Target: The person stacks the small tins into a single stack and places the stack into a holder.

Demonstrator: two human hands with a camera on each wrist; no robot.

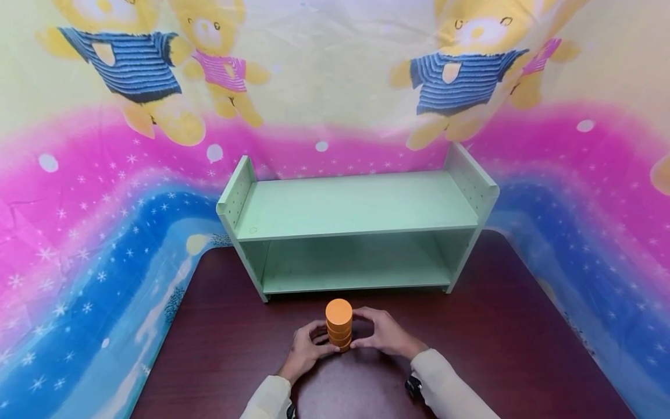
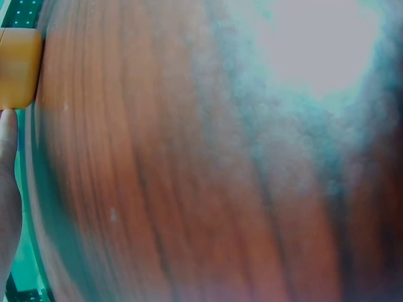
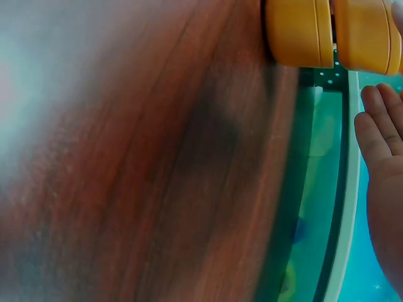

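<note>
A stack of orange round containers [image 1: 339, 326] stands on the dark table between the two hands, with a flat round top facing up. At its left side the left hand [image 1: 307, 348] holds it, the thumb at the front of the lower part and the other fingers bent along the side. The right hand [image 1: 386, 333] holds the opposite side, fingers near the top and thumb low. A narrow gap shows between two of the orange containers [image 3: 299, 34] in the right wrist view. In the left wrist view a fingertip [image 2: 9, 123] meets the edge of an orange container [image 2: 17, 68].
Behind the stack stands a pale green two-tier shelf [image 1: 361, 203] with raised side panels. The dark reddish-brown table [image 1: 220, 349] extends to both sides. A cloth printed with bears [image 1: 324, 87] hangs around the back and sides.
</note>
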